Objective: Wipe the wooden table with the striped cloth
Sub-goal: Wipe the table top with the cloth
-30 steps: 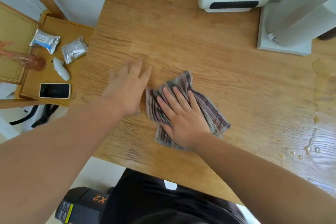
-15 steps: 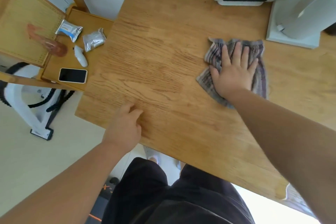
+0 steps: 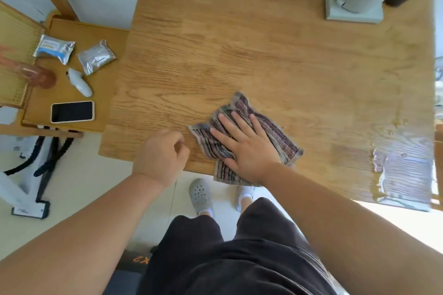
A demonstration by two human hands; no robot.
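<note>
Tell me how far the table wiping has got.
Done: the left and middle of the wooden table look dry and matte. In hand: the right hand presses flat on the striped cloth at the near edge, with part of the cloth hanging over it. The left hand rests curled on the table beside it. Left: a glossy wet patch and droplets at the right end, apart from the cloth.
</note>
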